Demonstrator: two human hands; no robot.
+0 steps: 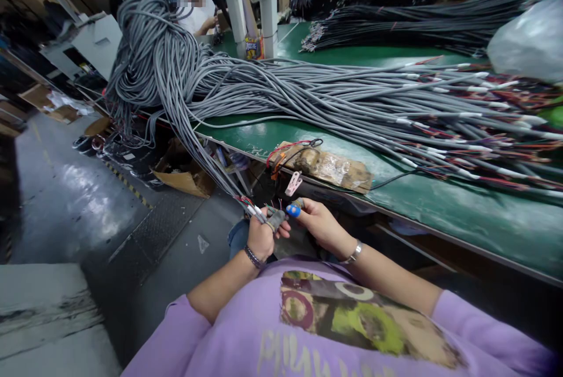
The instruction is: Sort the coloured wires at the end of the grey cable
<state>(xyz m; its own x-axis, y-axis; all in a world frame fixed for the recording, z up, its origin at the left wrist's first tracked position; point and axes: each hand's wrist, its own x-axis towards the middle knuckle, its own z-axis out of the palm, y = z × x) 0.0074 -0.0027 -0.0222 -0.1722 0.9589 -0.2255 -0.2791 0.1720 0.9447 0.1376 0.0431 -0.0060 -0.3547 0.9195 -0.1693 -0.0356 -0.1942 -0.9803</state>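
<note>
My left hand (263, 237) is closed round a few grey cables (222, 180), with grey wrapping on its thumb. Stripped white sleeve ends and thin coloured wires (273, 207) stick out near its fingers. Just to the right, my right hand (319, 221) is pinched close to those wire ends; a blue cover (293, 210) sits on a digit. Whatever lies between its fingertips is too small to make out. The held cables run up to a large heap of grey cables (149, 54) hanging over the bench's left end.
On the green bench (461, 213) lie many grey cables with bared ends and a bundle of black cables (396, 25). A taped brown block (334, 169) and a pink clip (293, 183) are at its front edge. Another person (200, 16) sits beyond. A cardboard box (187, 175) stands below.
</note>
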